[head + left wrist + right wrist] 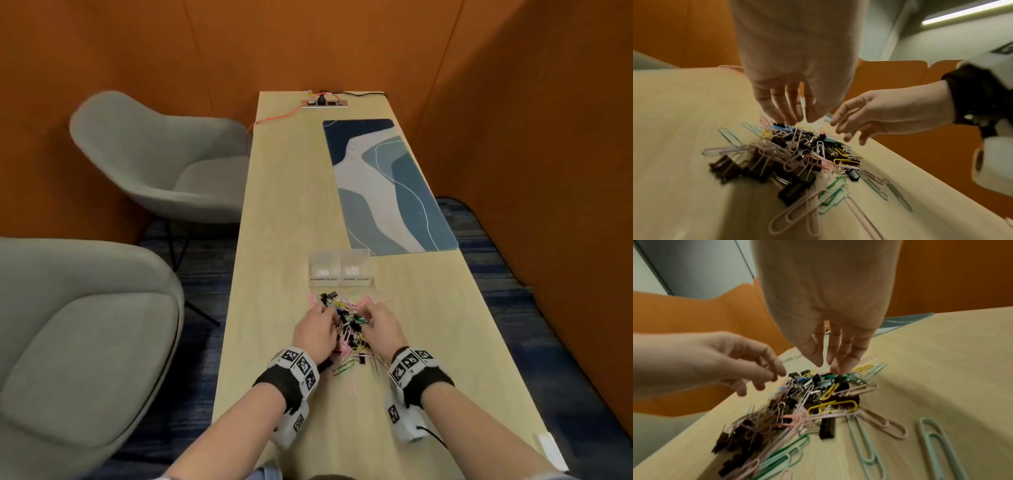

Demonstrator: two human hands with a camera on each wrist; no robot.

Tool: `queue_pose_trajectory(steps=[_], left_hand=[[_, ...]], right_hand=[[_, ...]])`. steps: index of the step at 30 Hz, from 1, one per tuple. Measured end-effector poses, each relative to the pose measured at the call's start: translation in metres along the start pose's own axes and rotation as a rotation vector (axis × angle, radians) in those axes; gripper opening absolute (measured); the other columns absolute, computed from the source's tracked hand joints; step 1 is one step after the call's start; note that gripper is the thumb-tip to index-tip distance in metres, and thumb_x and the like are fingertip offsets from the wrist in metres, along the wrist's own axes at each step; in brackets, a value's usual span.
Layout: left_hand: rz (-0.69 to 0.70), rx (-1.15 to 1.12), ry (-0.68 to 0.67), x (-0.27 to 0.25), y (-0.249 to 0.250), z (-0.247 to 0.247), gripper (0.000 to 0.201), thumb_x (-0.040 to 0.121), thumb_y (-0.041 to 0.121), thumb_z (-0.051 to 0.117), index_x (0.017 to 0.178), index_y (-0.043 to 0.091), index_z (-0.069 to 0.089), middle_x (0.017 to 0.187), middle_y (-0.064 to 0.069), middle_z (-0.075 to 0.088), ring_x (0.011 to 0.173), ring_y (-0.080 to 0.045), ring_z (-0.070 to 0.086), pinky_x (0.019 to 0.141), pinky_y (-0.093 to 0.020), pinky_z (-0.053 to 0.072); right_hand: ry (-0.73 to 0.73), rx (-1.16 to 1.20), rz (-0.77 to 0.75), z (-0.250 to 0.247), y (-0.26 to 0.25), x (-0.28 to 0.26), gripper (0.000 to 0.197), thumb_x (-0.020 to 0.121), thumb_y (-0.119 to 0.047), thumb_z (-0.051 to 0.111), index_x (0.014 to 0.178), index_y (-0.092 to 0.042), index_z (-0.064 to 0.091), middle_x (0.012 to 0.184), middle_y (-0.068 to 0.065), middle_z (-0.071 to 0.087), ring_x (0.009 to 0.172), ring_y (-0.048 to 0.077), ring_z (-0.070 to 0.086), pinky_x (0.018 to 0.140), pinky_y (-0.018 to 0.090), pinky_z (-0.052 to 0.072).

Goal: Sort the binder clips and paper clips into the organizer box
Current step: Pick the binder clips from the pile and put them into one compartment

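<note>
A mixed pile [346, 327] of black binder clips and coloured paper clips lies on the wooden table [281, 212], just in front of me. Behind it stands the clear organizer box [340, 270], with two labelled compartments in which I see no clips. My left hand [325, 313] reaches down onto the pile's left side. Its fingertips [786, 119] touch a black binder clip [778, 125], with the thumb apart. My right hand [364, 313] hovers over the right side. Its fingertips [835, 368] touch the green clips [838, 376] on top. Neither hand holds anything.
Loose paper clips [937, 444] lie scattered around the pile near the front. A blue patterned mat [390, 185] covers the far right of the table, and a power strip [324, 102] with cables sits at the far end. Two grey chairs [154, 164] stand to the left.
</note>
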State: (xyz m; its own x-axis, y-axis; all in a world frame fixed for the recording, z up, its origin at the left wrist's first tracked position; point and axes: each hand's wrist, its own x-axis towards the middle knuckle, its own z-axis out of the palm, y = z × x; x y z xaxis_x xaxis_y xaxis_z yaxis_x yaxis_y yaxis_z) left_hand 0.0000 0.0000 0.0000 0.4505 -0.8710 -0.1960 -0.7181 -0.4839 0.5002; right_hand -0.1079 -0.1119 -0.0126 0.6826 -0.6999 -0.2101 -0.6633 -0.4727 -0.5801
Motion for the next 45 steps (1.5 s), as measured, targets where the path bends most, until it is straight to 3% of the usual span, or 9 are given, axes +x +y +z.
queue_pose_trajectory(steps=[4,13,20,24,28,31,37,42,45], left_hand=[[0.012,0.097,0.070,0.013,0.003,0.001,0.034,0.088,0.005,0.047,0.121,0.013,0.051,0.125,-0.007,0.051,0.112,-0.026,0.050,0.090,-0.036,0.048],[0.125,0.348,-0.082,0.041,0.011,0.010,0.039,0.087,0.005,0.051,0.126,0.012,0.051,0.129,-0.009,0.051,0.117,-0.028,0.048,0.101,-0.039,0.038],[0.145,0.336,-0.046,0.046,0.010,0.011,0.025,0.091,0.007,0.049,0.114,0.011,0.056,0.120,-0.010,0.058,0.110,-0.028,0.054,0.094,-0.037,0.040],[0.150,0.195,0.072,0.046,0.005,0.007,0.021,0.093,0.008,0.048,0.109,0.014,0.060,0.113,-0.004,0.062,0.106,-0.024,0.056,0.093,-0.034,0.042],[0.056,-0.047,0.195,0.042,-0.003,-0.001,0.009,0.093,0.014,0.050,0.097,0.012,0.058,0.102,-0.002,0.060,0.092,-0.017,0.056,0.085,-0.029,0.048],[-0.079,-0.273,0.213,0.038,-0.011,-0.006,0.005,0.091,0.011,0.051,0.093,0.010,0.055,0.091,-0.006,0.064,0.082,-0.022,0.061,0.076,-0.034,0.053],[-0.168,-0.509,0.183,0.026,-0.019,-0.013,0.002,0.093,0.010,0.051,0.092,0.011,0.052,0.089,-0.008,0.064,0.081,-0.027,0.067,0.076,-0.041,0.055],[-0.147,-0.503,0.068,0.027,-0.020,-0.010,0.017,0.089,0.004,0.052,0.099,0.018,0.051,0.100,-0.010,0.059,0.086,-0.033,0.065,0.079,-0.047,0.056],[-0.158,-0.425,0.046,0.030,-0.018,-0.007,0.025,0.086,0.002,0.053,0.104,0.018,0.058,0.098,-0.002,0.049,0.088,-0.022,0.054,0.085,-0.036,0.050]], right_hand=[[-0.030,-0.155,-0.076,0.008,-0.005,0.008,0.025,0.082,-0.002,0.052,0.104,-0.011,0.060,0.112,0.005,0.053,0.101,0.022,0.054,0.088,0.030,0.046],[-0.051,-0.285,-0.167,0.007,0.003,0.015,0.023,0.088,-0.013,0.052,0.110,-0.008,0.055,0.112,0.010,0.048,0.106,0.026,0.047,0.079,0.036,0.050],[0.180,0.301,0.149,-0.010,0.012,0.015,0.006,0.078,-0.006,0.058,0.077,-0.013,0.057,0.072,0.001,0.061,0.070,0.021,0.058,0.068,0.034,0.050],[0.084,0.613,0.333,-0.012,0.019,0.018,0.020,0.088,-0.004,0.042,0.084,-0.015,0.057,0.079,0.006,0.060,0.065,0.017,0.056,0.061,0.033,0.053],[0.012,0.792,0.479,-0.010,0.019,0.021,0.023,0.085,-0.018,0.044,0.068,-0.011,0.057,0.064,0.001,0.052,0.054,0.015,0.044,0.051,0.028,0.037],[-0.066,0.489,0.345,-0.006,0.015,0.016,0.023,0.083,-0.034,0.057,0.074,-0.013,0.057,0.065,0.000,0.054,0.054,0.016,0.047,0.056,0.029,0.041],[-0.135,-0.170,-0.020,0.006,0.010,0.001,0.024,0.086,-0.026,0.060,0.105,-0.012,0.055,0.105,0.006,0.062,0.085,0.020,0.056,0.069,0.026,0.038],[-0.140,-0.159,0.026,0.008,0.007,0.000,0.023,0.089,-0.020,0.056,0.108,-0.009,0.050,0.109,0.010,0.062,0.093,0.025,0.058,0.072,0.027,0.038],[-0.169,-0.177,0.011,0.010,0.006,0.003,0.014,0.089,-0.018,0.053,0.101,-0.011,0.049,0.105,0.010,0.061,0.089,0.026,0.058,0.070,0.028,0.038]])
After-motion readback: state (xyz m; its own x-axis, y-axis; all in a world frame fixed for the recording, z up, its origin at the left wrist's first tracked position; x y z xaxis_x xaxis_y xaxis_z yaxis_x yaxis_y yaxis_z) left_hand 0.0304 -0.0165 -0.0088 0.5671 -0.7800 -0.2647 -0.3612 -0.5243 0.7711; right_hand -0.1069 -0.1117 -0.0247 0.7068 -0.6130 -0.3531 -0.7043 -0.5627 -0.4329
